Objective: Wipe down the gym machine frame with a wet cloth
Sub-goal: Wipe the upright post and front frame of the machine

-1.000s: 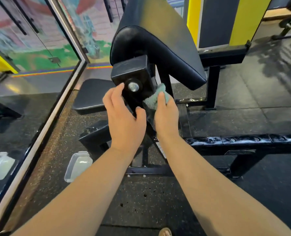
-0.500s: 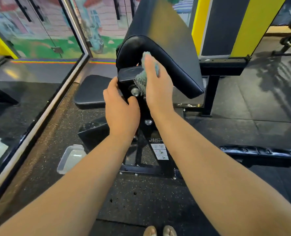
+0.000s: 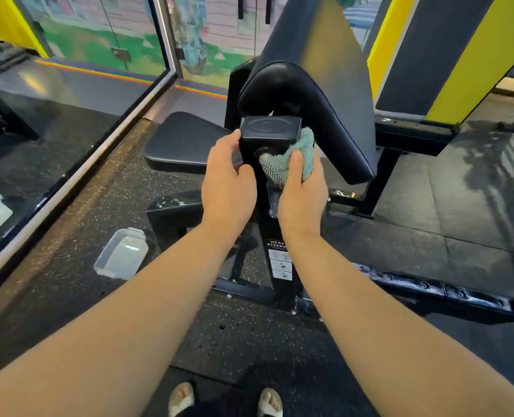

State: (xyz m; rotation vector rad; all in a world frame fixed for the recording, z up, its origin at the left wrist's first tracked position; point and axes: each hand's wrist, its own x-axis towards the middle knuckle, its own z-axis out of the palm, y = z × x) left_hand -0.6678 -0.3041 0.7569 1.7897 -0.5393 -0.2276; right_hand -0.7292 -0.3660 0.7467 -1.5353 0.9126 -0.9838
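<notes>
The left hand grips the black square steel post; the right hand clutches the teal fluffy cloth; better to press firmly downward.

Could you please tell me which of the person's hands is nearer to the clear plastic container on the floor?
Left. The left hand grips the frame post on the side toward the container; the right hand, holding the cloth, is on the post's far side.
</notes>
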